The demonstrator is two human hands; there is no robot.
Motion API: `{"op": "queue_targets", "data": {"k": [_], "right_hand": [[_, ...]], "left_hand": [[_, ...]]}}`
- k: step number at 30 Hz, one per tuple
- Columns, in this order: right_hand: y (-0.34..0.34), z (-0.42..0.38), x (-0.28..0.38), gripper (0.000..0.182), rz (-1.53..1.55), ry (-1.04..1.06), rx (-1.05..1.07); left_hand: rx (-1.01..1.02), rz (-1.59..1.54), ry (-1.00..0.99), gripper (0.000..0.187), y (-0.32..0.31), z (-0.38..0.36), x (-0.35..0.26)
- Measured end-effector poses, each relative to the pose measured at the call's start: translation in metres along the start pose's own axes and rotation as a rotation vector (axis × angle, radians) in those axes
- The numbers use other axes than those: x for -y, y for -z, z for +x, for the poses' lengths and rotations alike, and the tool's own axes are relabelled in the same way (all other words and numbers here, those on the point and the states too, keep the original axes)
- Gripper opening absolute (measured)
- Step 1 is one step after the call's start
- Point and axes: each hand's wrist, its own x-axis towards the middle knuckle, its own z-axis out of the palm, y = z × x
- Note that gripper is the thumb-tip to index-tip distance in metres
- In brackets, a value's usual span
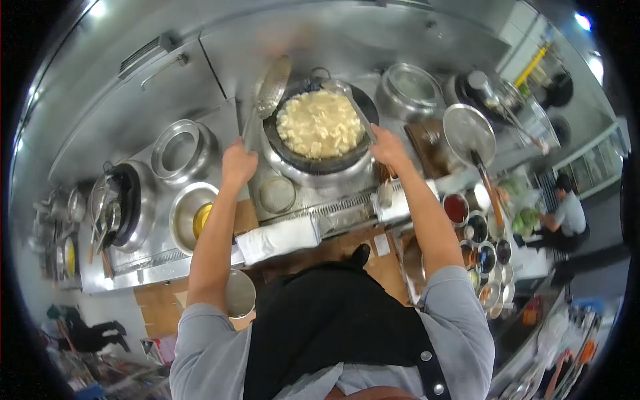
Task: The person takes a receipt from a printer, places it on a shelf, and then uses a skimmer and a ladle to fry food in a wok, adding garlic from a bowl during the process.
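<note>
A black wok (pixel 363 110) sits on the burner ahead of me, filled with pale yellow chunks of food (pixel 320 127) in a bubbling, cloudy liquid. My left hand (pixel 240 162) is closed round the handle of a perforated skimmer (pixel 274 85), whose head is raised over the wok's left rim. In my right hand (pixel 389 148) is the handle of a ladle (pixel 338 87); its bowl rests at the far edge of the wok, by the food. Both forearms reach forward, one to either side of the wok's near rim.
Lidded metal pots (pixel 408 93) flank the wok. A steel bowl (pixel 187 220) with yellow liquid stands left, a folded white towel (pixel 280 240) on the front edge. A round sieve (pixel 469 133) and seasoning bowls (pixel 456 209) are right. Another person (pixel 567 213) handles greens farther right.
</note>
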Motion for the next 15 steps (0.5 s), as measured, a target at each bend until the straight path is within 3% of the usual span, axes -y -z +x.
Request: {"op": "queue_targets", "data": {"k": [1, 6, 10, 12, 15], "right_hand": [[0.006, 0.023, -0.003, 0.072, -0.044, 0.043, 0.017], [0.033, 0.092, -0.031, 0.071, -0.259, 0.173, 0.152], [0.008, 0.127, -0.111, 0.072, -0.083, 0.353, 0.113], [-0.006, 0.127, -0.143, 0.071, 0.070, 0.452, 0.084], [0.004, 0.093, -0.151, 0.075, 0.351, 0.231, 0.283]], "left_hand": [[-0.060, 0.061, -0.009, 0.046, -0.013, 0.015, -0.002], [0.138, 0.179, 0.156, 0.048, -0.036, 0.040, -0.028], [0.174, 0.086, 0.175, 0.050, -0.053, 0.021, -0.013], [0.324, 0.019, 0.227, 0.047, -0.061, 0.010, 0.001], [0.464, -0.272, 0.447, 0.036, -0.061, -0.009, -0.014]]}}
